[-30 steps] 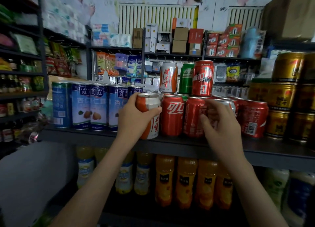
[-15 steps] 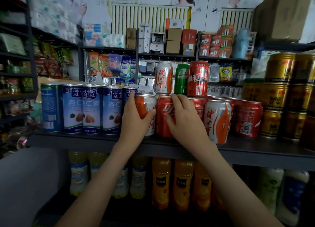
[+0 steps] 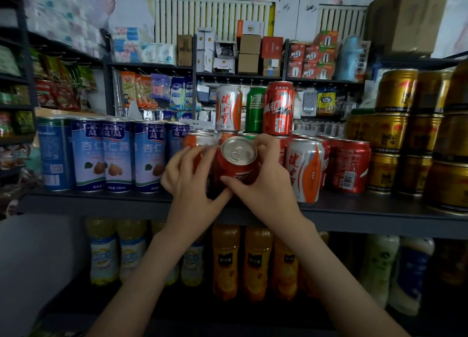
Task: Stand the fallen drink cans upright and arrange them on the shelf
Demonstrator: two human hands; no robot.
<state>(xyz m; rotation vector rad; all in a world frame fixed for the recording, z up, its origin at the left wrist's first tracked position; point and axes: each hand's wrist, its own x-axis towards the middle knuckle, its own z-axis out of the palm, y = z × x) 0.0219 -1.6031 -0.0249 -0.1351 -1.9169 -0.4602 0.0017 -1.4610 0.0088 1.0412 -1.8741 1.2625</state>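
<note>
A red cola can (image 3: 235, 169) is tilted with its silver top toward me, just above the dark shelf (image 3: 354, 205). My right hand (image 3: 266, 187) grips it from the right. My left hand (image 3: 190, 185) wraps the front of a white-and-orange can (image 3: 200, 140) standing just to the left, and its thumb reaches under the red can. Another white-and-orange can (image 3: 305, 169) and red cans (image 3: 350, 166) stand upright to the right. On the row behind them stand three cans: white-and-orange (image 3: 228, 107), green (image 3: 255, 110) and red (image 3: 278, 109).
Tall blue-and-white cans (image 3: 119, 157) fill the shelf's left part. Stacked gold cans (image 3: 395, 134) fill its right end. Orange and yellow drink bottles (image 3: 255, 260) stand on the shelf below. More stocked shelves line the back wall and left side.
My right hand moved left from the far cans to the red cola can and tipped it toward me. My left hand set the white-and-orange can down and stays on it.
</note>
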